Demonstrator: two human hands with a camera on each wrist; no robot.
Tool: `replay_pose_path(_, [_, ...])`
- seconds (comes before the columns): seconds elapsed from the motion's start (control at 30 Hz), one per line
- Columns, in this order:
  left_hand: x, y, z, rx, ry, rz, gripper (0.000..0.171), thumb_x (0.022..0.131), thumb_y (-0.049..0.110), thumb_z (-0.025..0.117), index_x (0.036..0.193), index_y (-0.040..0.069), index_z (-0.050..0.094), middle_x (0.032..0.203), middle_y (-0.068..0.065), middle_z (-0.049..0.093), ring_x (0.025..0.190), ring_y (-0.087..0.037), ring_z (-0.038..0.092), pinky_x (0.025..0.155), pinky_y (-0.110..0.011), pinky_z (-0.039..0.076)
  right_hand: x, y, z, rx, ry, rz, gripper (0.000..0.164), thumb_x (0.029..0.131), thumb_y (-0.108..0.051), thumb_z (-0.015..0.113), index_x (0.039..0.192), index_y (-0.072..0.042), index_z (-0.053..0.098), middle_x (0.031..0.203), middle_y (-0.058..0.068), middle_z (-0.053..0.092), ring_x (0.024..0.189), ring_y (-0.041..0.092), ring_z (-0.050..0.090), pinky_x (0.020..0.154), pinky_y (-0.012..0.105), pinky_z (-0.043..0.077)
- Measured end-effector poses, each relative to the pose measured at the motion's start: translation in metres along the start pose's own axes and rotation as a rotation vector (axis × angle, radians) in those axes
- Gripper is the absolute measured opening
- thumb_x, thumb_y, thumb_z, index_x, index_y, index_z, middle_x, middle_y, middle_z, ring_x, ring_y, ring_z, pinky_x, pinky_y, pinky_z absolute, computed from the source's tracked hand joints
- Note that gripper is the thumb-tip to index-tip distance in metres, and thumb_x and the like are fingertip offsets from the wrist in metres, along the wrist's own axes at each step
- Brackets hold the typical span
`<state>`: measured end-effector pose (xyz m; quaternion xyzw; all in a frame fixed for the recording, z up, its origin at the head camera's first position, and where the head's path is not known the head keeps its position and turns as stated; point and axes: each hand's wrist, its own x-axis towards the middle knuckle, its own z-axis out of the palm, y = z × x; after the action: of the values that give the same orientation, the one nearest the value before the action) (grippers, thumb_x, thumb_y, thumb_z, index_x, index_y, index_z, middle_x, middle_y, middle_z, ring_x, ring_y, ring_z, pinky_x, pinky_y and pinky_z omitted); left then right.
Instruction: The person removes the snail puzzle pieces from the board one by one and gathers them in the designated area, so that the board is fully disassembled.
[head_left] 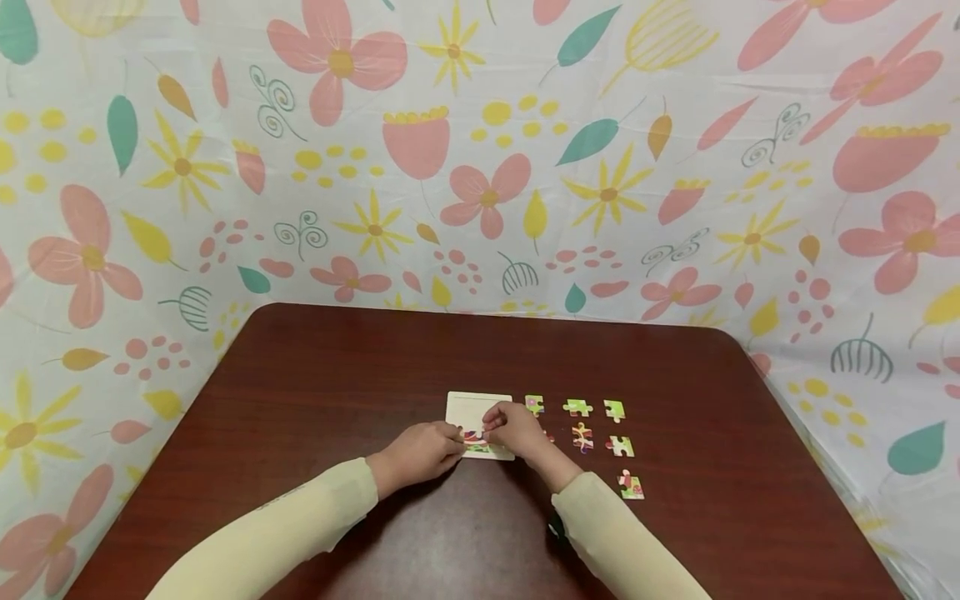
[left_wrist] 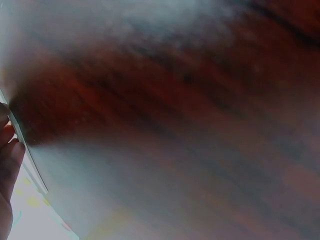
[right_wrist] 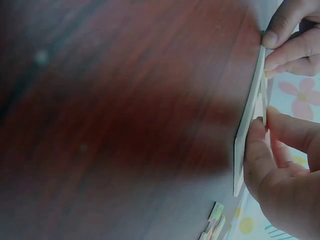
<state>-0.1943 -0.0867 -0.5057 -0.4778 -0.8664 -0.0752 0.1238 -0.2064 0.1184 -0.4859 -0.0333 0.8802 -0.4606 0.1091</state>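
Note:
A pale, square puzzle tray lies on the dark red-brown table, with colourful puzzle pieces along its near side. My left hand holds the tray's near left part, its fingertips at the edge. From the right, my right hand reaches over the tray and pinches a thin puzzle piece between thumb and fingers. That piece is tilted above the tray, seen edge-on in the right wrist view; its picture is mostly hidden. In the left wrist view only some left fingertips show at the tray edge.
Several loose puzzle pieces, including a green one, lie in rough rows right of the tray. The nearest piece lies beside the right forearm. A flower-patterned cloth hangs behind the wooden table.

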Motion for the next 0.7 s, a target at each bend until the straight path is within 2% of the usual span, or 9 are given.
replay_pose_path(0.23, [-0.0013, -0.0014, 0.0021, 0.012, 0.008, -0.017, 0.011, 0.091, 0.015, 0.076, 0.098, 0.015, 0.083, 0.103, 0.0, 0.076, 0.105, -0.016, 0.073, 0.089, -0.026, 0.059, 0.0006, 0.0034, 0.0005, -0.032, 0.003, -0.014, 0.004, 0.083, 0.005, 0.076, 0.085, 0.002, 0.073, 0.078, 0.011, 0.07, 0.069, 0.011, 0.057, 0.062, 0.023, 0.044])
replay_pose_path(0.47, [-0.0002, -0.0022, 0.0008, 0.015, 0.035, -0.017, 0.007, 0.09, 0.016, 0.076, 0.092, 0.015, 0.083, 0.092, 0.0, 0.071, 0.084, -0.014, 0.07, 0.075, -0.025, 0.058, 0.0022, 0.0068, 0.001, -0.014, 0.007, -0.012, 0.005, 0.085, 0.004, 0.076, 0.082, 0.001, 0.073, 0.081, 0.013, 0.072, 0.07, 0.011, 0.057, 0.062, 0.023, 0.046])
replay_pose_path(0.7, [0.0003, -0.0004, 0.0026, 0.004, 0.021, -0.031, 0.011, 0.091, 0.017, 0.075, 0.098, 0.016, 0.084, 0.098, -0.001, 0.073, 0.092, -0.015, 0.072, 0.08, -0.027, 0.059, 0.0005, 0.0074, -0.0009, -0.004, 0.009, -0.007, 0.005, 0.085, 0.004, 0.076, 0.081, 0.002, 0.073, 0.081, 0.013, 0.071, 0.07, 0.011, 0.055, 0.062, 0.023, 0.043])
